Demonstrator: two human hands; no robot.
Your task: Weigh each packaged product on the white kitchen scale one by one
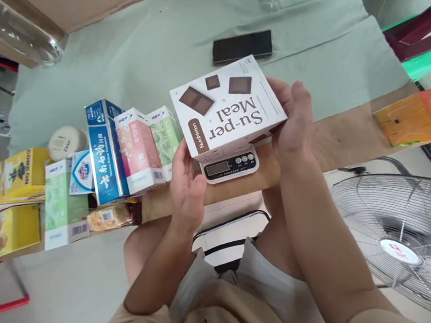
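A white "Su-per Meal" box (226,100) with chocolate squares printed on it is between my hands, over a small white kitchen scale (230,168). Whether its underside rests fully on the scale is hidden. My right hand (293,120) grips the box's right side, fingers partly behind it and thumb raised away. On the near left corner, the fingers of my left hand (188,190) press against the side, with that thumb also apart from the box. The scale's dark display and round buttons show in front of the box.
Left of the scale stand toothpaste boxes (107,158), pink (138,151) and green (164,135) cartons, a white Dove jar (67,142) and yellow packs (15,176). A phone (242,47) lies behind the box. An orange packet (410,118) and a floor fan (399,238) are at right.
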